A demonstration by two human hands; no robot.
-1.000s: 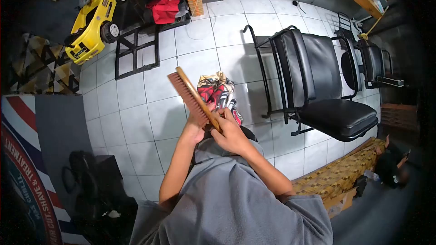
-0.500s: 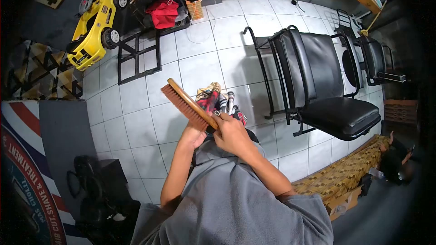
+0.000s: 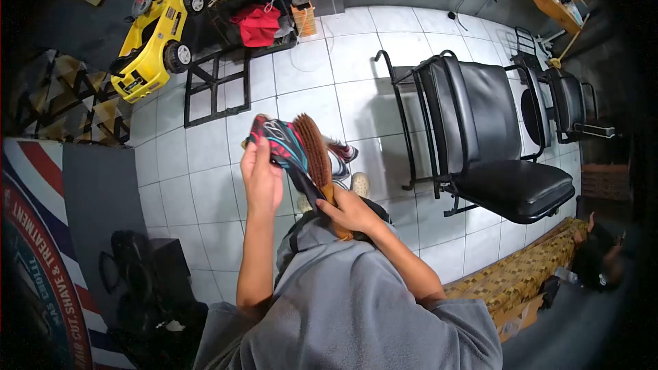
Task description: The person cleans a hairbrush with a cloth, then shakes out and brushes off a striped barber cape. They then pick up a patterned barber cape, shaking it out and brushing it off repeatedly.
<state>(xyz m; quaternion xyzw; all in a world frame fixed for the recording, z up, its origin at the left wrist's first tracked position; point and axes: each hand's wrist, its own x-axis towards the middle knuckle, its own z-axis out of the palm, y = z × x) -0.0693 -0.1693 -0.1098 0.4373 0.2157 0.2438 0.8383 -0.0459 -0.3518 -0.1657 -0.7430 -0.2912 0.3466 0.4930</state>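
Observation:
A long brush (image 3: 313, 147) with brown bristles and a wooden handle stands slanted in front of my body. My right hand (image 3: 351, 211) is closed around its lower end, and the tail of a patterned cloth (image 3: 279, 140) runs down to the same fingers. The cloth is black with pink, teal and white markings. My left hand (image 3: 264, 177) pinches its upper part, left of the bristles. Beyond the brush, another striped, colourful piece (image 3: 341, 154) shows, partly hidden.
A black barber chair (image 3: 473, 116) stands to the right on the white tiled floor (image 3: 301, 106). A yellow toy car (image 3: 154, 41), a black metal frame (image 3: 218, 85) and an open suitcase (image 3: 257, 24) lie ahead left. A person (image 3: 600, 253) is at far right. A cream clog (image 3: 360, 183) shows below.
My left hand has left the brush and risen, now gripping the patterned cloth. The brush has turned more upright and moved right, its bristles showing more toward me.

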